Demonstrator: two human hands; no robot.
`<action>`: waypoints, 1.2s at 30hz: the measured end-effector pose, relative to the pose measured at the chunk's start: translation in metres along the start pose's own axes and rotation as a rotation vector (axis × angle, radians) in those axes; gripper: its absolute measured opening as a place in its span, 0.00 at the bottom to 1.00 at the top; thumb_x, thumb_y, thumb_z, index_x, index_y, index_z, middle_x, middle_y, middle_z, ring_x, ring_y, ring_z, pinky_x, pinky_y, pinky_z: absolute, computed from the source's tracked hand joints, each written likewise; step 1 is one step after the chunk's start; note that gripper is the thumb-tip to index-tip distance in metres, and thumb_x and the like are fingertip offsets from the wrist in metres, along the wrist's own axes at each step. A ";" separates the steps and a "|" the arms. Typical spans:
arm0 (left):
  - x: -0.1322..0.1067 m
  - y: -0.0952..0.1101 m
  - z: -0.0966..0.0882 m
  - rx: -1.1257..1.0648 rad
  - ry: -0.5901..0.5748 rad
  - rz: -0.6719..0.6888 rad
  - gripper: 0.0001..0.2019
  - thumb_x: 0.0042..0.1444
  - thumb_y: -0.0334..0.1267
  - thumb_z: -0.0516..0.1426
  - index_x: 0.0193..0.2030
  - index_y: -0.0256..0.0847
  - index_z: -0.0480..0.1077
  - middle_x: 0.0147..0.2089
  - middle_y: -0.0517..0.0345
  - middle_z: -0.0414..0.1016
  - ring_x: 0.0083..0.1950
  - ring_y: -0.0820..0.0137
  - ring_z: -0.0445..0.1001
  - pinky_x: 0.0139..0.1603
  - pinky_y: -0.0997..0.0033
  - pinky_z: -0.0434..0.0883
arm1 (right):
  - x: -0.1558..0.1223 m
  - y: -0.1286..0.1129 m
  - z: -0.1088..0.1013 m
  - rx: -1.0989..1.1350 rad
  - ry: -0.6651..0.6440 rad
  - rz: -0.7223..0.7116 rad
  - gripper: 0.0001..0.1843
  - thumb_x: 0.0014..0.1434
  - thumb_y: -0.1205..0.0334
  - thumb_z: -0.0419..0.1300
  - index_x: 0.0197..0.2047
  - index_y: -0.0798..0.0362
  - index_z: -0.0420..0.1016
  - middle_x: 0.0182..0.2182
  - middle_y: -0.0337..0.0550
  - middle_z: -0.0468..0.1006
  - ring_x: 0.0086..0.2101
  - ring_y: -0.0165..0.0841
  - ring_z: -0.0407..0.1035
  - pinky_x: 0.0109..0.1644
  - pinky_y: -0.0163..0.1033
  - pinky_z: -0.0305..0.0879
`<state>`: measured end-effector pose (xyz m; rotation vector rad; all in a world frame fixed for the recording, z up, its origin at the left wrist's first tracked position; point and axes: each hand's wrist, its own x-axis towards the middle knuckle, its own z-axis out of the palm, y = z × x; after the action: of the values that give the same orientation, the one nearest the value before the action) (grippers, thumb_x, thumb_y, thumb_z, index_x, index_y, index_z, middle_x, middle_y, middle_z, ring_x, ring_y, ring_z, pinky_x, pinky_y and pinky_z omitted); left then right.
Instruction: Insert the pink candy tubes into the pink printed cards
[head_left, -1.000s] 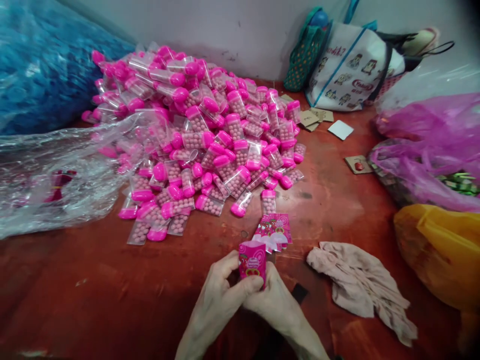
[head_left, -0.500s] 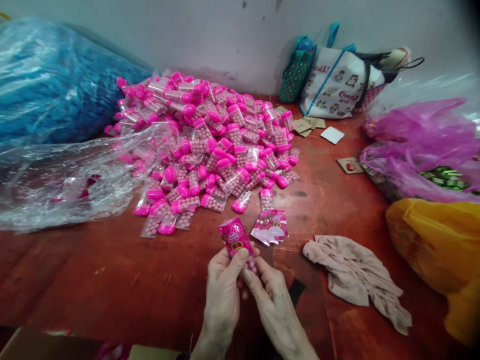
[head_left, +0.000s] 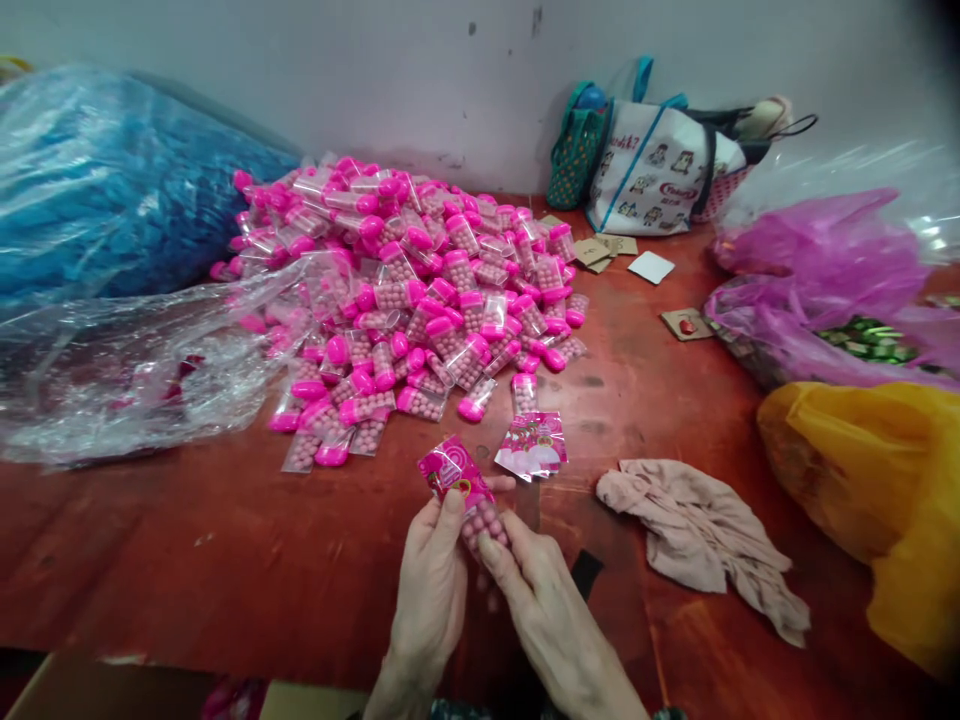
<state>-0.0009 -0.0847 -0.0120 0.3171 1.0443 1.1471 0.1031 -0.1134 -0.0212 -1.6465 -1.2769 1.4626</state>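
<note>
In the head view, near the table's front edge, my left hand is closed on a printed pink label sleeve, its thumb pressed on the front. The sleeve covers the upper end of a small clear candy bottle full of pink balls. My right hand pinches the lower part of that bottle, thumb across the front. Whether a cap sits inside the sleeve is hidden. Just beyond my hands lie several flat pink label sleeves, fanned out, touching one upright-lying bottle with a pink cap.
A large heap of pink-capped candy bottles covers the table's back middle. Clear plastic and a bulging blue bag are at left. On the right are a crumpled cloth, a yellow bag, a purple bag and a white tote.
My right hand has slid lower on the bottle, so more of its pink balls show. The sleeve leans further left in my left hand. The whole view has shifted slightly.
</note>
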 end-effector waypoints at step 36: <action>-0.006 -0.021 -0.014 0.093 0.064 0.054 0.13 0.57 0.37 0.52 0.42 0.36 0.75 0.50 0.48 0.74 0.54 0.61 0.67 0.51 0.69 0.64 | -0.011 -0.002 0.025 -0.018 0.076 0.194 0.25 0.59 0.43 0.47 0.54 0.46 0.67 0.45 0.42 0.74 0.47 0.38 0.66 0.52 0.37 0.58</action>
<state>0.0003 -0.1027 -0.0305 0.3864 1.1540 1.1650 0.0795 -0.1262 -0.0204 -1.8625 -1.1178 1.4880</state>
